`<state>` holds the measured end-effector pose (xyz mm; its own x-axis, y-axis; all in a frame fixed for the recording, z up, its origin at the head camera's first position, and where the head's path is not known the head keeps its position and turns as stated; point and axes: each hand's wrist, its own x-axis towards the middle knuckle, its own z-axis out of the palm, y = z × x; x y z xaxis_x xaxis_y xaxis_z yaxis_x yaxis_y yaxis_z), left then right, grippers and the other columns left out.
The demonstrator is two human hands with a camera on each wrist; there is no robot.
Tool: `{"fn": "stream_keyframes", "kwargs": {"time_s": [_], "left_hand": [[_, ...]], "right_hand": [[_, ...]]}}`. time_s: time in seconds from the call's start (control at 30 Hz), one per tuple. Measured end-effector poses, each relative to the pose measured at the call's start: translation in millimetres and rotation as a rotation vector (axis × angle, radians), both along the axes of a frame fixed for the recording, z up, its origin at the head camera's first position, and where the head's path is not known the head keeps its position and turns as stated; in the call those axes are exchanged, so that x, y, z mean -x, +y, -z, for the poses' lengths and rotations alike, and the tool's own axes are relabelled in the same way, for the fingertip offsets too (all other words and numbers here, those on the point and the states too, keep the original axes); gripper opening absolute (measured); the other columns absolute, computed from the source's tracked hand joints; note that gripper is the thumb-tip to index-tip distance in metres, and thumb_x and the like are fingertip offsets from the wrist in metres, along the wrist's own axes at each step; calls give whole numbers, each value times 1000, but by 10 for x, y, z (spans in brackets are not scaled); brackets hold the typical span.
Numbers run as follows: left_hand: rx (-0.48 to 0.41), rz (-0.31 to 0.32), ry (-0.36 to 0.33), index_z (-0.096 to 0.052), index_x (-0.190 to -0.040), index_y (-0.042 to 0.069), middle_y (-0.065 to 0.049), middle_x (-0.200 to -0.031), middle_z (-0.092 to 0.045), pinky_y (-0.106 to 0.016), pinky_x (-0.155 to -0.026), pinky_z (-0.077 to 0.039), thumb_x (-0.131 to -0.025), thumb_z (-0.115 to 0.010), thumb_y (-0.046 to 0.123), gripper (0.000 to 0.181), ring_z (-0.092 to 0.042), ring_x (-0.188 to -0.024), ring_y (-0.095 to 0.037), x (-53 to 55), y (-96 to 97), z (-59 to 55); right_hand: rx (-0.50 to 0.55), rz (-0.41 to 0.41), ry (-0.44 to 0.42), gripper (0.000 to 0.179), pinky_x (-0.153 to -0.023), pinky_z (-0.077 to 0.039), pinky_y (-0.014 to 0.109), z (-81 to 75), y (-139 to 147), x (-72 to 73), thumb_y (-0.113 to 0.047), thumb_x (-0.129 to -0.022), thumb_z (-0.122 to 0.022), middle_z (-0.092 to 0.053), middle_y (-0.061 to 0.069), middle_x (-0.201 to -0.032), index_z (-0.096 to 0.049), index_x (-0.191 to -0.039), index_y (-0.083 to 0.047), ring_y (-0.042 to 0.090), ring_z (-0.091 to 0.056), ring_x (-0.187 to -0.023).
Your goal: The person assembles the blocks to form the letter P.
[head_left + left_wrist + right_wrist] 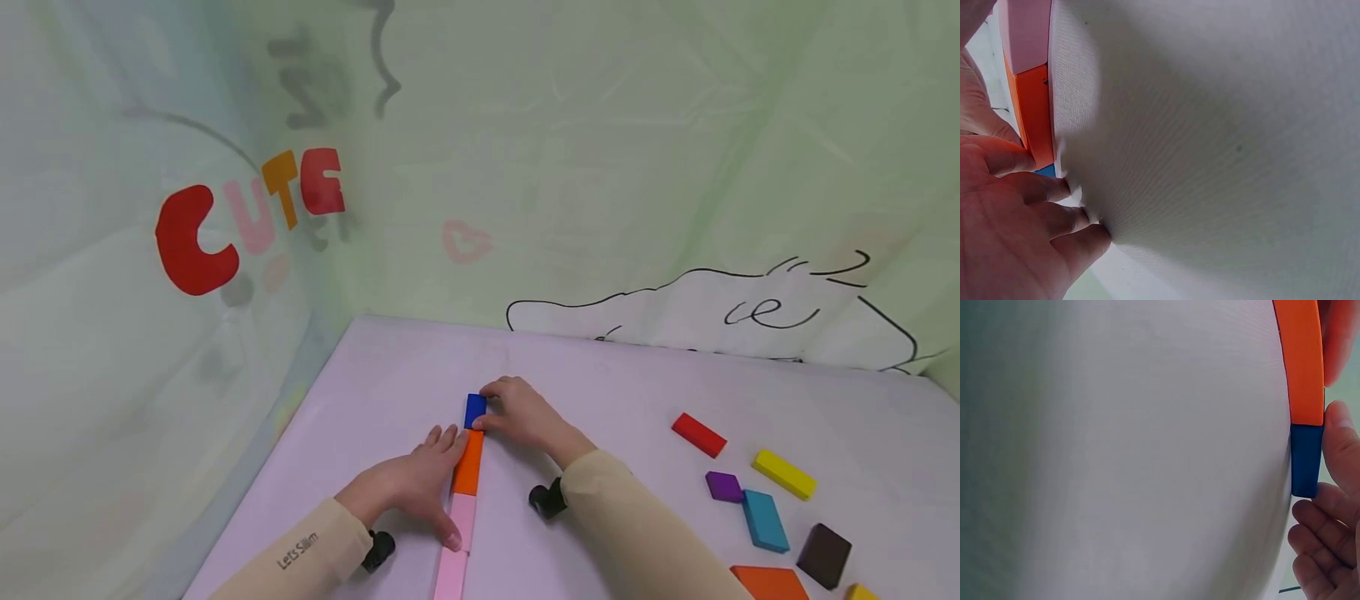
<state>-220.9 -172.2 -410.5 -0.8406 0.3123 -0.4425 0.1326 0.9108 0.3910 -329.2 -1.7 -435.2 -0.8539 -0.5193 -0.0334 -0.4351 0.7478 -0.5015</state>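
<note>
A straight row of blocks runs away from me in the head view: two pink blocks (452, 577) nearest, then an orange block (468, 467), then a small blue block (472, 408) at the far end. My right hand (527, 417) holds the blue block, thumb along its right side and index finger at its far end. In the right wrist view the blue block (1306, 461) meets the end of the orange one. Left of the row, my left hand (414, 479) rests with fingers extended beside the orange block, its thumb on the pink blocks near their seam.
Loose blocks lie at the right: red (699, 435), yellow (784, 474), purple (723, 487), teal (765, 521), dark brown (824, 556) and orange (770, 583). A light cloth covers the table (600, 375). Printed curtain walls (600, 167) stand behind it and at the left.
</note>
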Motion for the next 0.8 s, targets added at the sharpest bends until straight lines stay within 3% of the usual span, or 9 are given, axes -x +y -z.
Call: {"fn": "stream_keyframes", "kwargs": {"time_s": [0.8], "left_hand": [[-20, 6, 3, -19, -164, 10, -13, -173, -15, -61, -124, -25, -68, -94, 43, 126, -10, -160, -38, 8, -9, 20]], "right_hand": [[-31, -46, 66, 51, -112, -48, 47, -6, 3, -14, -27, -86, -84, -71, 16, -123, -68, -126, 2, 34, -62, -120]]}}
